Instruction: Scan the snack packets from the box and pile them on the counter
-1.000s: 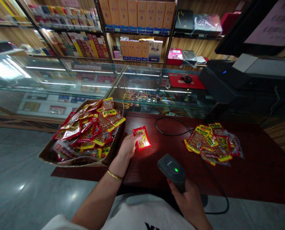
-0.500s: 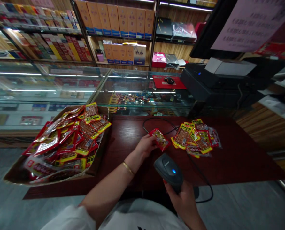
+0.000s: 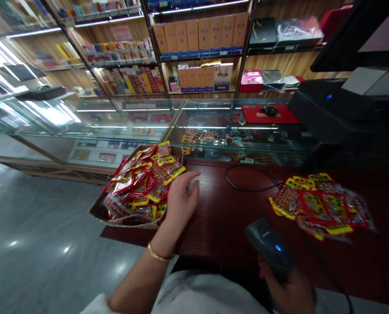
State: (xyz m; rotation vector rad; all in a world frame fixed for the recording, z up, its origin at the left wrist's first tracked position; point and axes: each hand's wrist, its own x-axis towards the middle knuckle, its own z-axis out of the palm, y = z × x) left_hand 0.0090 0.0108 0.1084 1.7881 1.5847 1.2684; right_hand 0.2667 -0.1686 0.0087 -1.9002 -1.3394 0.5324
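Note:
My left hand [image 3: 182,198] hovers by the right side of a cardboard box [image 3: 98,212], its thumb and fingers apart and nothing between them. Red and yellow snack packets [image 3: 145,176] fill the box in a heap. In my right hand [image 3: 289,288] is a dark barcode scanner [image 3: 269,246] with a lit blue light, its head pointing up and to the left over the table. A loose pile of snack packets [image 3: 315,205] lies on the table to the right, two red-edged ones on top.
The dark red wooden table [image 3: 220,218] carries a black cable [image 3: 247,189]. Behind it stands a glass display counter [image 3: 210,115] with a computer mouse [image 3: 268,110] on a red mat. A black machine [image 3: 341,113] stands at the back right. Stocked shelves [image 3: 201,59] line the wall.
My left hand has let go of a red-edged packet, which now lies on the right pile, and has moved left to the box. The view has turned left; the scanner stays in my right hand.

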